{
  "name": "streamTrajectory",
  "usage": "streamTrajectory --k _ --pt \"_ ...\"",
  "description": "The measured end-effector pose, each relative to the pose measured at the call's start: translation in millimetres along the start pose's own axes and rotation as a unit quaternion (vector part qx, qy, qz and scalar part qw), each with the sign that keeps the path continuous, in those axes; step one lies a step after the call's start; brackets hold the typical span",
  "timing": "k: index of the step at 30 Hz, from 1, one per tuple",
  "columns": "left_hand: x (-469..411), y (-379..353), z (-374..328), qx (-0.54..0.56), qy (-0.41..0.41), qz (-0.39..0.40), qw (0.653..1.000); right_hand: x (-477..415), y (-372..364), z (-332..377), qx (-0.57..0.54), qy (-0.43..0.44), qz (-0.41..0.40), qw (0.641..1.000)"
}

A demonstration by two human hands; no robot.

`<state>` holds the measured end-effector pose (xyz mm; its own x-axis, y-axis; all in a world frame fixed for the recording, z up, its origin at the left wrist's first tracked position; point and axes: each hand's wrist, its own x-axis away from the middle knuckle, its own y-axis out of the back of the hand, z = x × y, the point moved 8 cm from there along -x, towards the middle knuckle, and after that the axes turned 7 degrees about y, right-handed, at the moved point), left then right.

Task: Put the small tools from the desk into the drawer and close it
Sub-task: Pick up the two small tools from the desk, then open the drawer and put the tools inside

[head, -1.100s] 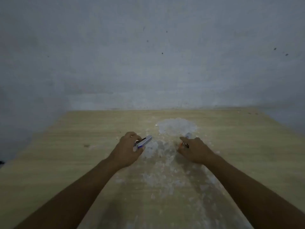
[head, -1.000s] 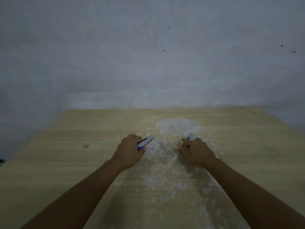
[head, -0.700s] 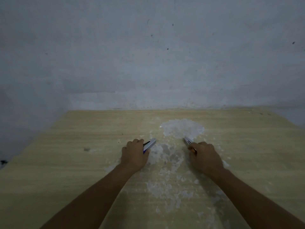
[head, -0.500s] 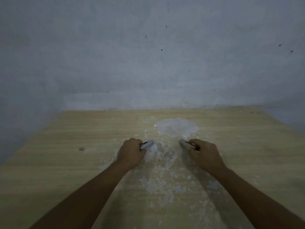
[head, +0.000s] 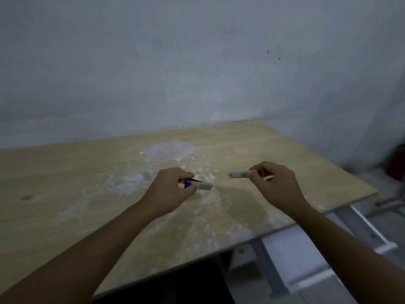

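Observation:
My left hand (head: 173, 188) is closed around a small silver tool with a blue part (head: 202, 185), its metal end sticking out to the right. In my right hand (head: 275, 186) I hold a small silver tool with an orange part (head: 240, 174), its tip pointing left. Both hands hover just above the wooden desk (head: 65, 194), near its middle, the two tools a short gap apart. An open white drawer (head: 304, 257) with metal rails shows below the desk's right front edge; its inside is blurred.
White flaky patches (head: 168, 150) mark the desk's middle. A grey wall (head: 197, 62) rises behind the desk. A dark gap (head: 175, 286) lies under the front edge. A dark blurred object (head: 396, 163) sits at the far right.
The view has swung right and down, bringing the desk's right edge and the drawer into sight. Both hands have lifted off the desk with their tools and shifted right.

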<state>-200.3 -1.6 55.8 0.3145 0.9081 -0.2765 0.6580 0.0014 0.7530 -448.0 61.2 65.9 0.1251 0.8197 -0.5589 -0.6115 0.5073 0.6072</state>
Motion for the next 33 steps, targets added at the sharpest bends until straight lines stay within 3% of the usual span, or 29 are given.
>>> streamTrajectory --k 5,10,14,22,25,27,30,33 --pt "20.6 -49.2 -74.8 -0.004 -0.127 0.065 0.99 44.8 75.3 -31.6 -0.001 -0.021 -0.056 0.998" --pt "47.5 -102.5 -129.6 -0.006 -0.224 0.105 0.969 96.7 122.7 -84.3 0.008 -0.087 -0.002 0.996" --pt "60.2 -152.8 -156.6 0.009 -0.256 0.15 0.955 129.1 122.4 -110.0 0.042 -0.099 0.06 0.992" --pt "68.1 -231.9 -167.5 0.024 -0.189 0.182 0.965 141.7 81.9 -146.0 0.087 -0.051 0.076 0.992" --pt "72.0 -253.6 -168.0 -0.018 -0.184 0.197 0.963 137.8 75.9 -151.5 0.113 -0.031 0.055 0.992" --pt "74.0 -263.6 -169.2 -0.048 -0.191 0.209 0.958 135.3 72.7 -164.3 0.132 -0.057 0.074 0.987" --pt "72.6 -273.8 -167.7 -0.055 -0.171 0.213 0.96 141.1 62.9 -188.6 0.202 -0.136 0.171 0.955" --pt "67.8 -278.9 -163.0 -0.054 -0.145 0.213 0.965 145.0 62.3 -192.8 0.205 -0.156 0.166 0.952"
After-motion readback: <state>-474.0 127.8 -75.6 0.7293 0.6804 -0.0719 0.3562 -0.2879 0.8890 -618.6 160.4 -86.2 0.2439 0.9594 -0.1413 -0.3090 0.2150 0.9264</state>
